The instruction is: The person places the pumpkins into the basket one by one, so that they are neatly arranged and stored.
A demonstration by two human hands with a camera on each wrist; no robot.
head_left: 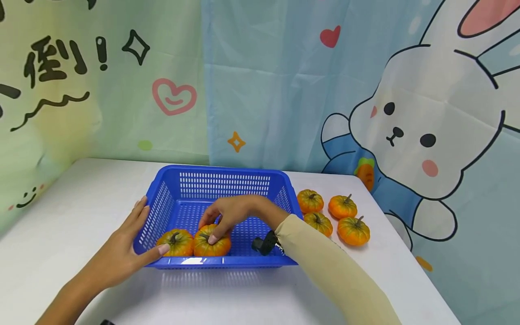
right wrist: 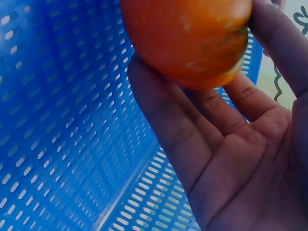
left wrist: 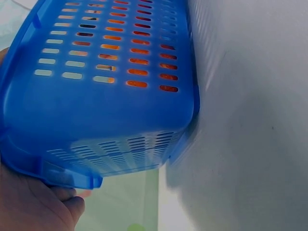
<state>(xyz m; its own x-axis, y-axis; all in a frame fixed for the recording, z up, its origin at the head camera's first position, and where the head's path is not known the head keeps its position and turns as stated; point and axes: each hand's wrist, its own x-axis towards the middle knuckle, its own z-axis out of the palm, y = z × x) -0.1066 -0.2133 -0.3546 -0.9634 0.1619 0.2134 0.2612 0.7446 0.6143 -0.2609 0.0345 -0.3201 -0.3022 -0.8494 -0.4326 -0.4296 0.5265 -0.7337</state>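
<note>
A blue perforated basket (head_left: 227, 261) stands on the white table. Inside its front left corner lies a small orange-green pumpkin (head_left: 177, 243). Right beside that one is a second pumpkin (head_left: 212, 243), which my right hand (head_left: 231, 214) grips from above, thumb on the near side. The right wrist view shows the fingers (right wrist: 168, 115) curled around this pumpkin (right wrist: 192, 43), close to the basket's mesh. My left hand (head_left: 122, 250) rests on the basket's left rim, thumb over the front corner and the other fingers along the outer side. In the left wrist view, orange shows through the basket's slots (left wrist: 137, 72).
Several more pumpkins (head_left: 354, 231) sit on the table (head_left: 390, 271) to the right of the basket. A black wrist camera (head_left: 265, 243) hangs under the right wrist, inside the basket. Behind the table hangs a printed curtain (head_left: 264, 90) with a rabbit.
</note>
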